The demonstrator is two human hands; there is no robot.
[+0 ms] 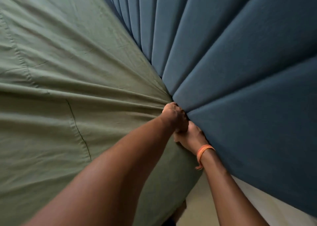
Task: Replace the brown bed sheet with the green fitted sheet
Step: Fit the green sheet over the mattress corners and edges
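The matte, sage-green fitted cotton sheet (72, 81) covers the mattress across the left and centre of the view, and both hands meet at its edge where the mattress butts against the dark blue padded headboard (240, 68). The left hand (175, 114) is curled into a fist with the green cloth bunched inside it, right at the seam between sheet and headboard; long taut folds fan out leftward from that grip. The right hand (190, 136) lies just below and touching it, wedged between the mattress side and the headboard, its fingers buried in the gap, so I cannot tell how far they are closed or whether they hold cloth. A braided orange thread band (204, 151) circles the right wrist. The headboard is made of long, rounded upholstered panels with deep grooves between them, running off the top and right edges. A stitched hem line crosses the sheet on the left. Below the headboard a pale wall or floor strip (257, 196) shows, blurred.
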